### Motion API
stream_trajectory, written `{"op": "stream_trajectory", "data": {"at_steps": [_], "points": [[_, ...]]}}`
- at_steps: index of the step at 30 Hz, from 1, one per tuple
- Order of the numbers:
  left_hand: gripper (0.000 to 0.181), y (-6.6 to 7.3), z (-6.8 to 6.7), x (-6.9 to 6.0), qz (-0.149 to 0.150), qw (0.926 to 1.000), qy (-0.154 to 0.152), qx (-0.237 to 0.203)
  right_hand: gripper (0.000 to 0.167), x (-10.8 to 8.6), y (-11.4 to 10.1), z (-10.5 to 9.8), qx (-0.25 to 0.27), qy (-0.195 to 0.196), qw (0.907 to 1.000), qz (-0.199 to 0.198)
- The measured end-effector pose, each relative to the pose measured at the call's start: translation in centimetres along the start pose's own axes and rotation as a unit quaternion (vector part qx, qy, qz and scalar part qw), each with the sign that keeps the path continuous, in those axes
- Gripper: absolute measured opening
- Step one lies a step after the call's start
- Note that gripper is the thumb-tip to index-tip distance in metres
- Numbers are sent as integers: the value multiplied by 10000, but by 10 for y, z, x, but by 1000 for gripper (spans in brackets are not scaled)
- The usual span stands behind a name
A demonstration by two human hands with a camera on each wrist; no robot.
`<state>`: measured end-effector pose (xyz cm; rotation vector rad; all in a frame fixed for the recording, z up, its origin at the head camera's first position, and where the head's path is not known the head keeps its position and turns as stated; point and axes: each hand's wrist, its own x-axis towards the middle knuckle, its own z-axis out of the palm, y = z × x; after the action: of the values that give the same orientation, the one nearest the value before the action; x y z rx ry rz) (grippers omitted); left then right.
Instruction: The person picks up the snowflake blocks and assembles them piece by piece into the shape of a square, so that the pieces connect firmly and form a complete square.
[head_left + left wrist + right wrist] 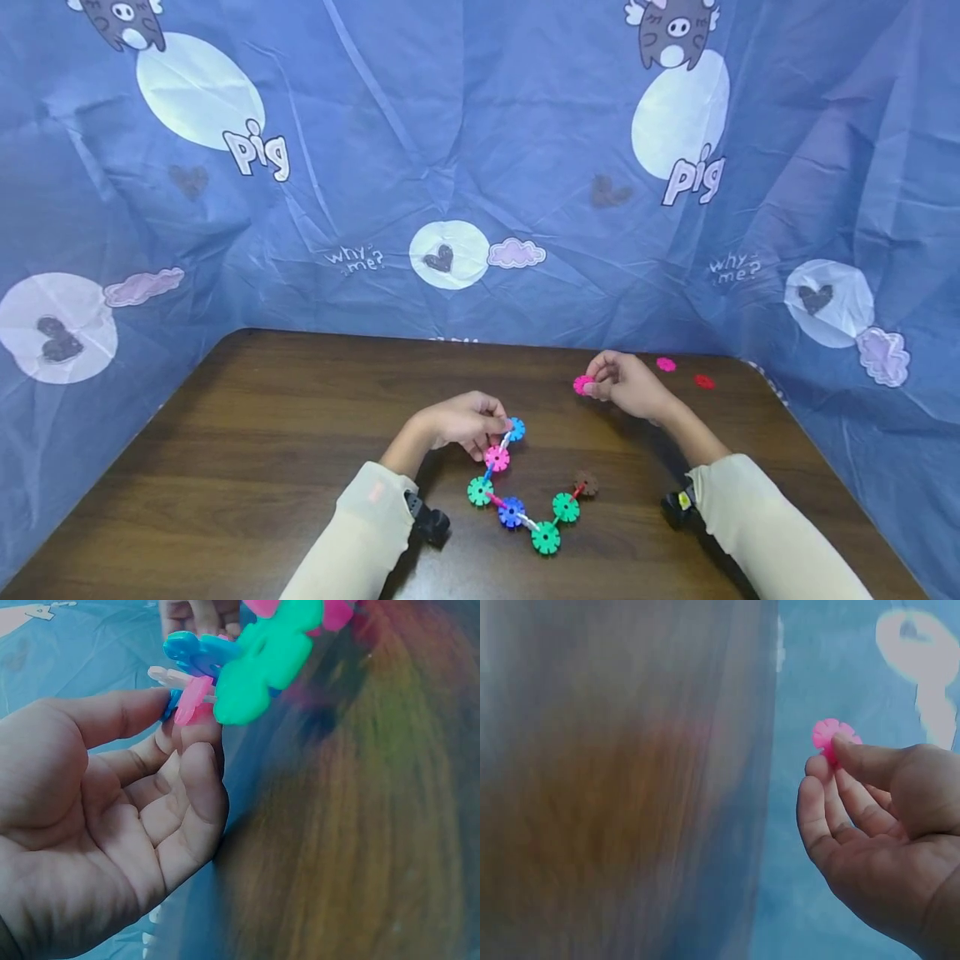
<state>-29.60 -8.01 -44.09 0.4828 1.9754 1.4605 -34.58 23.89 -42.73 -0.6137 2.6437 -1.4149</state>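
Observation:
A chain of notched plastic discs (545,538) in green, blue, pink, white, red and brown curves over the table. Its upper end is a light blue disc (515,429), which my left hand (467,422) pinches between thumb and fingers. In the left wrist view, the left hand (112,802) holds that end, and a large green disc (262,667) hangs close to the camera. My right hand (628,386), off to the right and farther back, pinches one loose pink disc (582,384). The right wrist view shows this pink disc (832,739) between thumb and fingertips of the right hand (877,817).
On the brown wooden table (247,450), a loose pink disc (665,364) and a red disc (704,382) lie near the back right edge. A blue printed cloth (450,150) hangs behind and along both sides.

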Motion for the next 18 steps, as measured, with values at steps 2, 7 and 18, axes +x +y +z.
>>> {"op": "stream_trajectory", "data": {"at_steps": [2, 7, 18], "points": [[15, -1, 0, 0, -7, 10000, 28, 41, 15, -7, -13, 9, 33, -150, 9997, -184], [16, -2, -1, 0, 42, 9996, 94, 245, 15, -23, -40, 32, -63, -437, 9980, -446], [11, -3, -1, 3, 204, 9989, 138, 397, 16, -46, -59, 69, -512, -577, 9956, -531]]}}
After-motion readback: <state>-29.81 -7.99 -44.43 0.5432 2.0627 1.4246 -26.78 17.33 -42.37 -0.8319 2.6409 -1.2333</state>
